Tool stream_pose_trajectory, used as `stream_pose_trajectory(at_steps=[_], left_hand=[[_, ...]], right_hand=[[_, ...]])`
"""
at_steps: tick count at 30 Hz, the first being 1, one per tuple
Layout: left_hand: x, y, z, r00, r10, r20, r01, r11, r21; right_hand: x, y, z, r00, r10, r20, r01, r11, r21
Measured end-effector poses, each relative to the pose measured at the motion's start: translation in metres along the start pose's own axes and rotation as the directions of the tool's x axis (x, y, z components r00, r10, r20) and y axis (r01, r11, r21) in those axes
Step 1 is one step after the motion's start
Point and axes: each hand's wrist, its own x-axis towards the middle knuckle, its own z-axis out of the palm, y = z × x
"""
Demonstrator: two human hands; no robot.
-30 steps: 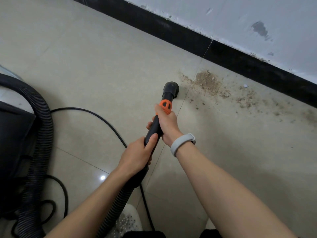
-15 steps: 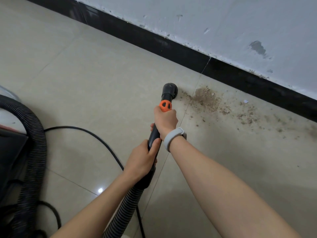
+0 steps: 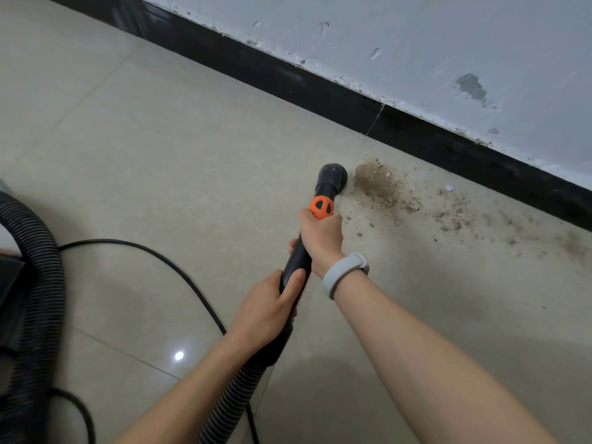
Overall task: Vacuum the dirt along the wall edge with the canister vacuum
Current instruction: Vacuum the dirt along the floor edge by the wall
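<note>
On the pale beige tiled floor (image 3: 160, 155), close to the black skirting board (image 3: 320, 88) under the scuffed grey wall (image 3: 448, 43), a brown heap of loose dirt (image 3: 379, 184) lies with thinner crumbs trailing off to the right along the wall edge. The round black nozzle (image 3: 333, 176) of the vacuum wand sits just beside the heap's left end, mouth down toward the tile, probably so that suction meets the thickest part first. The right hand (image 3: 322, 237) grips the black wand just below its orange collar (image 3: 321, 208), fingers wrapped tight round the tube; being far forward, it seems placed to steer the tip. The left hand (image 3: 267, 310) clamps the rear of the wand where the black ribbed hose (image 3: 230, 398) joins, thumb laid along the top, likely to carry the hose's weight and push. A pale grey wristband (image 3: 344, 274) circles the right wrist. At the left edge the thick hose loops back toward the dark canister body (image 3: 9, 283), kept behind and apart from the dirt, and a thin black power cord (image 3: 153, 254) curves across the tile. Most of the dirt appears not yet collected.
</note>
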Motion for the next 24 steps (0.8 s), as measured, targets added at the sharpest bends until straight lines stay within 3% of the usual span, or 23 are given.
stream_pose_trajectory(at_steps=[5,10,18,24], left_hand=[[0.014,0.002,-0.004,1.0,-0.018,-0.005,0.017,0.994,-0.107],[0.024,-0.003,-0.003,0.999,-0.054,0.001,0.053,0.993,-0.11],[0.03,0.001,-0.001,0.972,-0.077,0.223,0.123,0.972,-0.201],[0.019,0.012,0.012,0.98,-0.035,0.195,0.056,0.993,-0.102]], right_hand=[[0.012,-0.014,0.011,0.999,-0.032,0.017,0.033,0.999,-0.037],[0.024,-0.019,0.017,0.999,-0.049,0.019,0.05,0.997,-0.057],[0.029,-0.013,0.004,0.998,-0.051,0.023,0.051,0.999,0.002],[0.024,-0.003,-0.018,0.998,-0.007,-0.057,0.011,0.997,0.073]])
